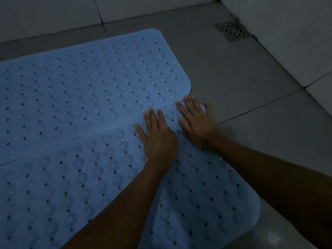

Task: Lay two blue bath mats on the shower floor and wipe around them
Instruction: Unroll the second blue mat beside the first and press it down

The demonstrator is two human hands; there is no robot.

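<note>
Two blue perforated bath mats lie side by side on the grey tiled shower floor (242, 83). The far mat (93, 83) lies flat toward the back wall. The near mat (71, 186) shows round suction cups and meets the far one along a thin seam. My left hand (158, 137) rests flat on the near mat, fingers spread, just below the seam. My right hand (197, 123) lies flat on the near mat's far right corner, fingertips touching the seam. Neither hand holds anything. No cloth is in view.
A square metal drain grate (233, 31) sits in the floor's far right corner. Pale tiled walls run along the back (53, 13) and the right side (287, 33). Bare floor tile lies to the right of the mats.
</note>
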